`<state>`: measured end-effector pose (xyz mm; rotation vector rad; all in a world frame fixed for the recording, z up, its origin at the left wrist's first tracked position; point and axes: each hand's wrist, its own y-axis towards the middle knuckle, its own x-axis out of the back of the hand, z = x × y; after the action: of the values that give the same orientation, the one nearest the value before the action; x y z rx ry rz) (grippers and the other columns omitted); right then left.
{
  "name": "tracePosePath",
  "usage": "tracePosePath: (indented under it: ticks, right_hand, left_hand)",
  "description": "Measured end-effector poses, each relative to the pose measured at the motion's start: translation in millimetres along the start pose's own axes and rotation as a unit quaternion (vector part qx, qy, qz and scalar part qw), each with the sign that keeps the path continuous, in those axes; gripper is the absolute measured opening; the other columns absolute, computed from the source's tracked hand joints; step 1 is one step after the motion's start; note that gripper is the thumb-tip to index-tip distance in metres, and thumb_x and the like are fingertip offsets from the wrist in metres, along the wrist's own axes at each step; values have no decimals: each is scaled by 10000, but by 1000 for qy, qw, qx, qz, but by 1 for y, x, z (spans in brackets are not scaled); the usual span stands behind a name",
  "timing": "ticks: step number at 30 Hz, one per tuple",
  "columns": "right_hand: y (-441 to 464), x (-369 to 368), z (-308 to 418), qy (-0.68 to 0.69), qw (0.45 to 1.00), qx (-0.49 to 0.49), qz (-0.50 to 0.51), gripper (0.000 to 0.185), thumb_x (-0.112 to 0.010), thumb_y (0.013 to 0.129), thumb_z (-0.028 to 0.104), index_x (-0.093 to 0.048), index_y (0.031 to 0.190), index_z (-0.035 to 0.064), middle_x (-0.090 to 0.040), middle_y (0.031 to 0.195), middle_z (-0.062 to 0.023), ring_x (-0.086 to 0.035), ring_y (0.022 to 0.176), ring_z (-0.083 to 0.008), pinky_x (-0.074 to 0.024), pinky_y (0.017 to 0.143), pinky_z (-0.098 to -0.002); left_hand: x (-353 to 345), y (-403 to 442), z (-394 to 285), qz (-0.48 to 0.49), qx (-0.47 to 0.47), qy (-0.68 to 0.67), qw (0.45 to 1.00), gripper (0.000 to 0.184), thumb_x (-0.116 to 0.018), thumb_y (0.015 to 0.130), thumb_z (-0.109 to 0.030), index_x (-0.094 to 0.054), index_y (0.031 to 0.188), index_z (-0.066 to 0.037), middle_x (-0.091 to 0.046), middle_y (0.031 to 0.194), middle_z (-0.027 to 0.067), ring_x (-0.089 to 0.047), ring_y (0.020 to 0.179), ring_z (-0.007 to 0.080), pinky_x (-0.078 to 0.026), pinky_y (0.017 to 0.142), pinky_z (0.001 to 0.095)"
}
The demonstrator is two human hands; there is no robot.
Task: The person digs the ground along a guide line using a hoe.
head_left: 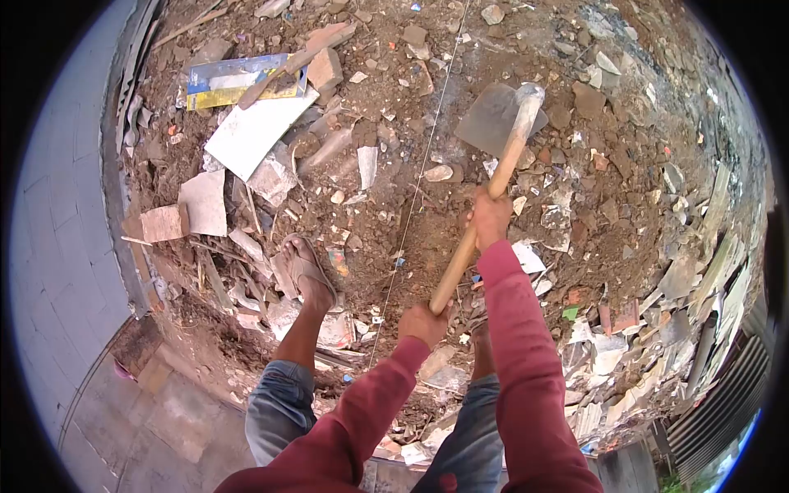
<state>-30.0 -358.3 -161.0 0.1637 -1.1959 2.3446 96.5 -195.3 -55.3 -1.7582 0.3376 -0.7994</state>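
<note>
A hoe with a wooden handle [458, 267] and a broad grey metal blade [491, 120] slants across the rubble. My left hand [422, 325] is closed round the lower end of the handle, between my legs. Farther up the shaft, my right hand [491, 217] grips it below the blade. The blade lies on or just over the brown soil at the upper right of centre; which of the two I cannot tell. A thin white string [419, 182] runs through the soil left of the hoe.
My sandalled foot [308, 269] stands on debris left of the string. A white board [260, 131], a blue and yellow sheet [215, 80] and a wooden stick [289, 66] lie upper left. A grey block wall [66, 214] borders the left; corrugated sheet [723, 403] lies lower right.
</note>
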Motion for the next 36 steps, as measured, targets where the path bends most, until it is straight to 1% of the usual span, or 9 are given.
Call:
tracePosePath:
  ticks: [5, 8, 13, 18, 23, 25, 27, 29, 36]
  right_hand:
    - [90, -28, 78, 28, 989, 138, -35, 206, -637, 848, 139, -615, 838, -66, -566, 572, -92, -569, 437, -189, -496, 418, -340]
    - [132, -48, 12, 5, 998, 62, 2, 198, -628, 844, 126, -629, 818, -70, -574, 566, -98, -586, 447, -204, -489, 422, -342]
    - [57, -40, -14, -16, 997, 73, 18, 185, -653, 830, 123, -561, 790, -33, -534, 569, -76, -524, 416, -178, -447, 381, -338]
    - [8, 15, 5, 100, 994, -34, 25, 175, -660, 841, 154, -537, 822, 32, -490, 575, -43, -485, 413, -159, -426, 367, -330]
    - [65, 1, 51, 202, 971, 131, -10, 180, -638, 871, 124, -549, 762, 10, -503, 549, -65, -490, 390, -164, -443, 356, -331]
    - [114, -23, 29, 169, 972, 159, -29, 199, -648, 855, 126, -576, 779, -44, -561, 592, -111, -543, 422, -192, -468, 381, -341]
    - [155, -53, -24, -4, 978, 192, -82, 257, -652, 829, 132, -602, 848, -120, -599, 620, -152, -594, 466, -221, -488, 416, -346]
    - [149, -60, -24, 2, 990, 124, -72, 319, -645, 803, 131, -611, 910, -167, -613, 635, -178, -619, 497, -236, -500, 444, -349]
    - [99, 3, 62, 11, 999, 44, 21, 179, -626, 817, 95, -566, 806, -73, -559, 586, -95, -558, 438, -190, -471, 388, -341]
  left_hand:
    - [4, 134, -61, 17, -77, -20, 997, 603, -692, 830, -598, -730, 1001, -21, -712, 858, 236, -694, 865, 411, -550, 783, 469]
    - [-34, 169, -36, -12, -87, -48, 995, 576, -717, 832, -561, -726, 965, -1, -707, 839, 243, -694, 839, 408, -548, 773, 467]
    - [-18, 66, -7, -7, 11, -67, 998, 603, -709, 832, -569, -715, 977, 16, -708, 824, 242, -696, 835, 416, -549, 778, 468]
    - [-19, 27, 0, -66, -37, 60, 995, 504, -684, 846, -550, -730, 993, -70, -715, 833, 224, -706, 813, 404, -559, 764, 483]
    - [-31, 149, -34, -127, -161, 42, 978, 433, -702, 842, -496, -710, 1056, -120, -719, 852, 206, -704, 821, 396, -554, 757, 486]
    - [-41, 200, -37, -100, -161, 35, 981, 465, -694, 861, -506, -695, 1121, -120, -718, 840, 200, -697, 829, 400, -544, 764, 484]
    - [-63, 221, -13, -43, -90, -15, 995, 495, -696, 850, -539, -719, 1048, -86, -717, 855, 206, -696, 843, 394, -538, 769, 462]
    - [-61, 222, -6, -34, -66, -30, 997, 518, -695, 845, -559, -733, 999, -67, -717, 867, 211, -697, 851, 388, -535, 771, 452]
    - [-35, 72, -84, -65, -31, -16, 997, 514, -671, 851, -575, -750, 985, -85, -717, 830, 190, -697, 851, 379, -537, 764, 457]
